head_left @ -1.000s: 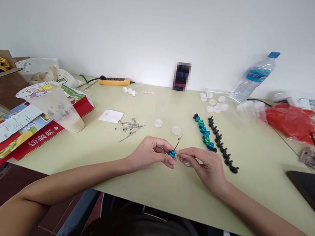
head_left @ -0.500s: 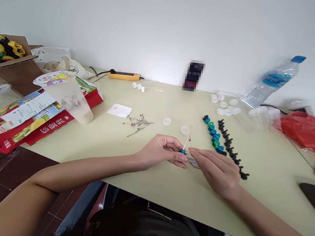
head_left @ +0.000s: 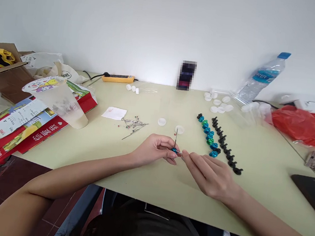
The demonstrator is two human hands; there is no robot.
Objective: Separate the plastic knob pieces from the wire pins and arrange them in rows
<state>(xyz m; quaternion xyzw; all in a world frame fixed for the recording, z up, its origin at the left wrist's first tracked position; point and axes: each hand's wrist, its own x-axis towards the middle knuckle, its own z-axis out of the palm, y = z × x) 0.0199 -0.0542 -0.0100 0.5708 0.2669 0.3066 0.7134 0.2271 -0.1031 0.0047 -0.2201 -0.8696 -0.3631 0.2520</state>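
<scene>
My left hand point(head_left: 152, 150) is closed, pinching a small shiny blue knob point(head_left: 174, 150) between thumb and fingertips. A thin dark rod point(head_left: 176, 137) stands almost upright out of this knob. My right hand point(head_left: 212, 174) is closed at the fingertips around a thin metal pin point(head_left: 179, 152), whose other end meets the knob's right side. Whether the pin enters the knob is too small to tell. Right of the hands run a row of blue and green knobs point(head_left: 207, 130) and a row of black knobs point(head_left: 223, 145).
Loose metal pins point(head_left: 135, 124) lie left of my hands beside a white paper point(head_left: 114, 113). White round caps point(head_left: 162, 122) sit beyond them. A plastic cup point(head_left: 59, 101) stands at left, a water bottle point(head_left: 264, 78) leans on the wall, and a red bag point(head_left: 297, 124) lies at right.
The rod in the blue knob, tilted right and bright before, now looks upright and dark. My right fingertips have bunched more tightly around the pin. The whole view has shifted slightly.
</scene>
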